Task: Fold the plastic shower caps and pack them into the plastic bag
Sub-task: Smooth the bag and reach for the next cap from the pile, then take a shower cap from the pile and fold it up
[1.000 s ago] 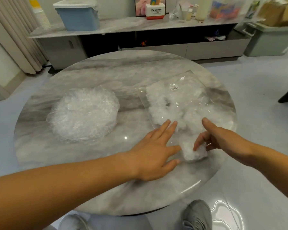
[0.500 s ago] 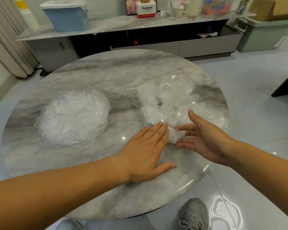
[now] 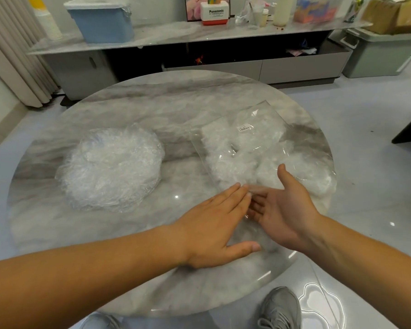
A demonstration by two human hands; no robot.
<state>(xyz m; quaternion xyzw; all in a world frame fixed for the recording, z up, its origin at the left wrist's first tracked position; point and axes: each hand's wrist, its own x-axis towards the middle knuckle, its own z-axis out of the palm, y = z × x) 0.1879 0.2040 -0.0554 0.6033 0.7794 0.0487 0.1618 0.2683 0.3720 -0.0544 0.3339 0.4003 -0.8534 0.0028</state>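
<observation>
A round stack of clear shower caps [image 3: 110, 168] lies on the left half of the round marble table [image 3: 152, 108]. On the right half lies a clear plastic bag [image 3: 254, 148] stuffed with folded white caps, a small label on top. My left hand [image 3: 215, 225] lies flat, fingers straight, on the bag's near open end. My right hand [image 3: 284, 210] is turned palm up beside it, fingers straight and pointing left, at the bag's mouth. The clear film near the mouth is hard to see.
Behind the table runs a low marble-topped cabinet [image 3: 199, 36] with a blue bin [image 3: 102, 20], a white and red box and bottles. A grey-green storage bin [image 3: 380, 53] stands at the far right. My grey shoes [image 3: 280, 309] show below the table's near edge.
A folded cap that lay by my right hand outside the bag is no longer seen there. My right hand turned palm up and moved left to the bag's mouth. My left hand stayed flat.
</observation>
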